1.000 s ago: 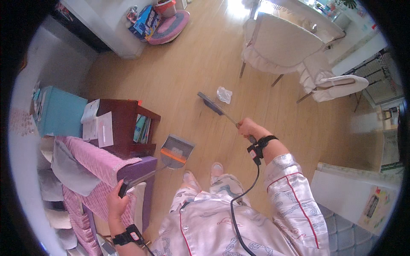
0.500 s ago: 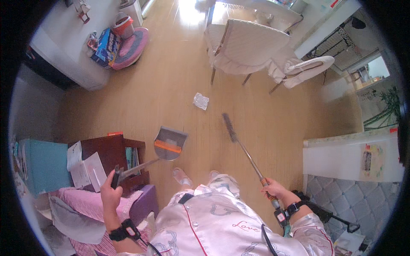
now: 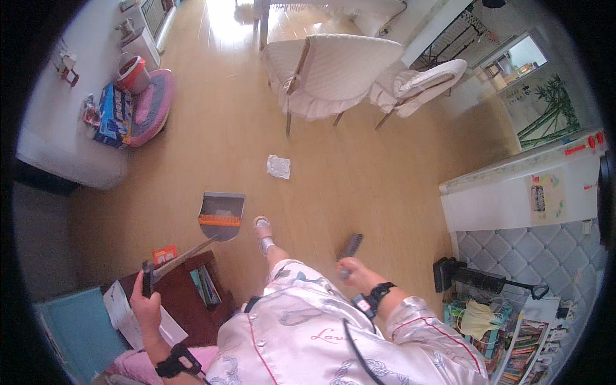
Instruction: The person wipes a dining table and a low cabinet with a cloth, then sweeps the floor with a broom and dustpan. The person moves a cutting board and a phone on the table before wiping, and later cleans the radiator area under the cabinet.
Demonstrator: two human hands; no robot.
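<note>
My left hand [image 3: 146, 303] is wrapped round the handle of a long-handled dustpan [image 3: 224, 209]. The pan is grey with an orange comb strip, and it rests on or just above the wooden floor ahead on the left. In my right hand [image 3: 360, 274] is the handle of a broom [image 3: 352, 244], seen nearly end-on with its narrow grey bristle head just beyond my fingers. A crumpled white sheet of paper [image 3: 278, 167] lies on the floor farther ahead, apart from both broom and pan.
Cloth-covered chairs [image 3: 343, 74] stand ahead. A pink-and-grey pet bed [image 3: 156, 109], a blue box [image 3: 115, 115] and a red-and-white bucket [image 3: 133, 74] sit at the left wall. A brown cabinet [image 3: 186, 289] is near my left arm; a padded grey panel [image 3: 532, 256] and bookshelf [image 3: 523, 350] are right.
One foot has stepped forward and the view has shifted to the right. My right hand has swung inward, bringing the broom head back close to my body. The dustpan stays ahead on the left.
</note>
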